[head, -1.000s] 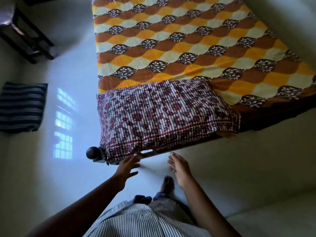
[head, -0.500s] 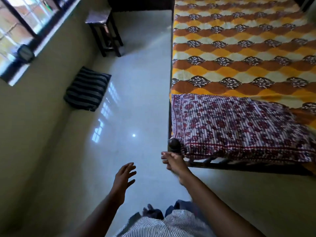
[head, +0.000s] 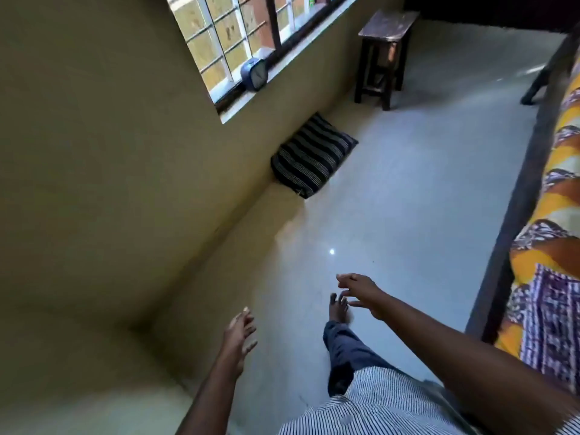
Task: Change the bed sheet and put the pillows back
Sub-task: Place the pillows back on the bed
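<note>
A dark striped pillow [head: 312,155] lies on the floor against the wall under the window. The bed runs along the right edge, covered by an orange, brown and cream patterned sheet [head: 552,221]. A maroon floral pillow [head: 549,321] rests on its near end. My left hand [head: 238,337] hangs over the floor near the wall, fingers straight and holding nothing. My right hand [head: 361,291] reaches forward over the floor with loosely spread fingers, also holding nothing. Both hands are well short of the striped pillow.
A dark wooden stool [head: 384,54] stands at the far end by the wall. A blue clock [head: 255,73] sits on the window sill [head: 282,62]. The bed's dark wooden side rail [head: 514,196] borders the pale glossy floor [head: 408,199]. My foot [head: 339,307] is on the floor.
My view has swung left from the bed toward the wall and window. Both hands have left the floral pillow and now hang free over the floor.
</note>
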